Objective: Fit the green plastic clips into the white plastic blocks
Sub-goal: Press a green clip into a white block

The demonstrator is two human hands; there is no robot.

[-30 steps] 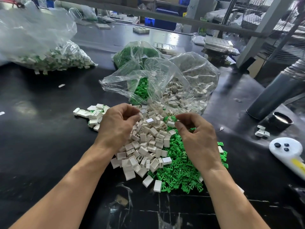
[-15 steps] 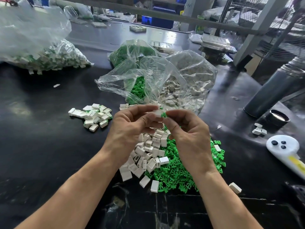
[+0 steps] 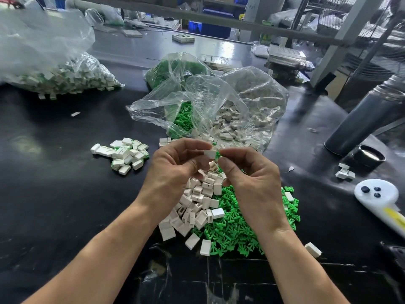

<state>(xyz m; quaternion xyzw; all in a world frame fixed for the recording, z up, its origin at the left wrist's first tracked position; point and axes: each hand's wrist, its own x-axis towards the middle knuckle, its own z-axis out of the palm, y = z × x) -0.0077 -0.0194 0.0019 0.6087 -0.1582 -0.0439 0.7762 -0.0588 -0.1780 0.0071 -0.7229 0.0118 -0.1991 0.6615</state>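
A single white block sits at the centre of the frame, pinched between the thumb and curled fingers of the left hand, with its open end turned toward the other hand, presumably so a clip can go straight in. The right hand meets it there, its thumb and forefinger closed on a green clip whose tip shows just at the block's edge (how far it is seated cannot be told). Both hands are raised above the loose stock, which leaves room to press the parts together.

Directly below lie a heap of white blocks and, to its right, a heap of green clips, each beneath the hand that draws from it. A small pile of assembled pieces rests at centre left, apart from the raw parts, likely to keep finished work separate. Behind the hands an open clear bag spills both kinds onto the black table; another filled bag lies at upper left.
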